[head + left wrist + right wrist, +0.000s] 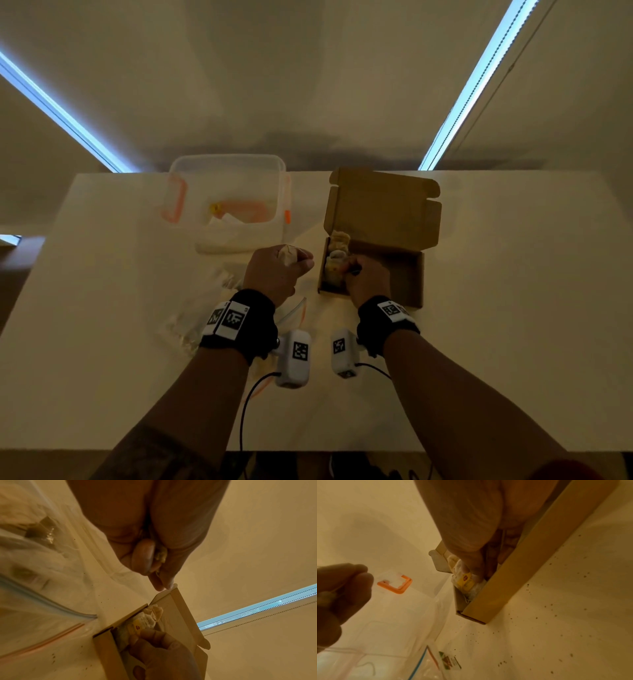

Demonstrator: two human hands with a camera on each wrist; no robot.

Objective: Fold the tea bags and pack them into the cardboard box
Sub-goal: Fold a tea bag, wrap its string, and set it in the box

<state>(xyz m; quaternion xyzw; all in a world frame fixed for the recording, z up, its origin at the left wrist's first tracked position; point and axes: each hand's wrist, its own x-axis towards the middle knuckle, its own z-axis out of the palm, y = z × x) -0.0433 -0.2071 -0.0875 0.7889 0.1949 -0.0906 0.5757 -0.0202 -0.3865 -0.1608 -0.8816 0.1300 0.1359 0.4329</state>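
1. Tea bags [335, 263]: a row stands packed along the left wall of the cardboard box [404, 274], which sits on the bench [513, 308] w/ its lid flap up. One more folded tea bag [287, 255] is in the left hand [274, 274], just left of the box.
2. Step in hand, as I judge it: packing. Right hand [364, 279] is inside the box, fingers curled on the nearest packed bag w/ yellow tag [465, 580], seating it against the row.
3. Left grip: closed round its folded bag, held above the bench.
4. Next move likely calls for: right hand clears out, left brings its bag over the box wall & drops it beside the row.
5. Look: bags pale, crumpled, soft; the right side of the box looks free. More bags lie in the clear plastic container [226, 205]; zip bag [191, 318] nearby.
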